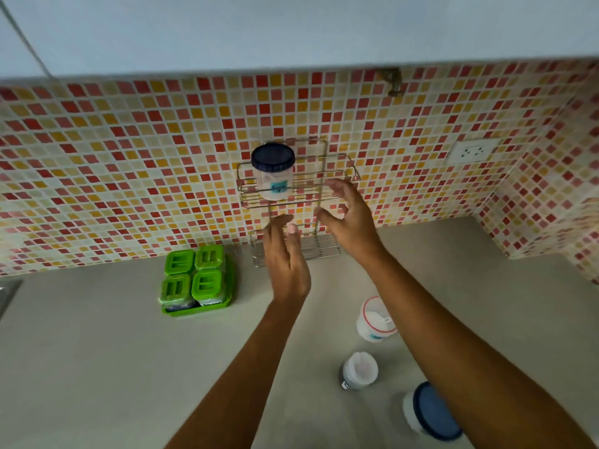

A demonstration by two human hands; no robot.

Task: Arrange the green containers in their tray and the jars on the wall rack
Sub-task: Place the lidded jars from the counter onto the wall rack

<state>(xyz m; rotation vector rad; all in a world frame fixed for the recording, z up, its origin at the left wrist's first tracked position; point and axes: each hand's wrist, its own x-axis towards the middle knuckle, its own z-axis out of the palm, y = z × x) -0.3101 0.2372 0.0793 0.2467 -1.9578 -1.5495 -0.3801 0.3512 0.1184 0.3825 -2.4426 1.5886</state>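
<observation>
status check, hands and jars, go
Left hand and right hand open, empty, at wall rack. One blue-lid jar on top shelf; three jars on counter. Green containers all in tray. Nothing blocking.

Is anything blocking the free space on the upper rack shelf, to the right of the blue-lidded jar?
Nothing visible does. The blue-lidded jar fills only the left end of the upper rack shelf. Right hand and left hand are raised before the rack, both empty.

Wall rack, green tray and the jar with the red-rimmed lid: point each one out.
wall rack (pixel 351 171): head view, on the right end wire of its upper shelf.
green tray (pixel 197 310): head view, on its front rim.
jar with the red-rimmed lid (pixel 372 314): head view, on the white lid top.
</observation>
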